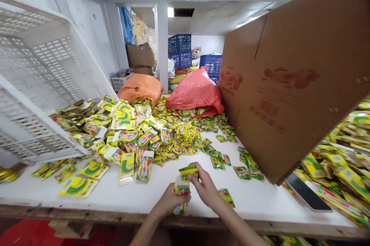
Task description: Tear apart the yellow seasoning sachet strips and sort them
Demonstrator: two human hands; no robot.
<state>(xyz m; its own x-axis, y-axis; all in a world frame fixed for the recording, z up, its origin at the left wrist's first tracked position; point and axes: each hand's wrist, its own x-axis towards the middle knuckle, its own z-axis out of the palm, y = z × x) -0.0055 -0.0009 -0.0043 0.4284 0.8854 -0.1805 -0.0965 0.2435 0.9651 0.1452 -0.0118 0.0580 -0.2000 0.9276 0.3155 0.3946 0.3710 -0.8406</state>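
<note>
Near the front edge of the white table (pixel 110 199), my left hand (pixel 169 201) is closed around a small yellow-green printed box (pixel 181 189), its white top flap upward. Just above that flap, my right hand (pixel 204 186) pinches a small yellow-green sachet (pixel 187 171). Whether the sachet touches the box I cannot tell. Beside my right wrist lies a loose green sachet (pixel 227 198). Flat yellow boxes (pixel 127 167) are heaped to the left of my hands, and a pile of sachets (pixel 185 138) spreads beyond them.
A white plastic crate (pixel 65 65) lies tipped on its side at the left. An orange sack (pixel 141 86) and a red sack (pixel 196 90) stand behind the piles. On the right a big cardboard carton (pixel 289 61) leans over a phone (pixel 308 192) and more yellow packs (pixel 343 173).
</note>
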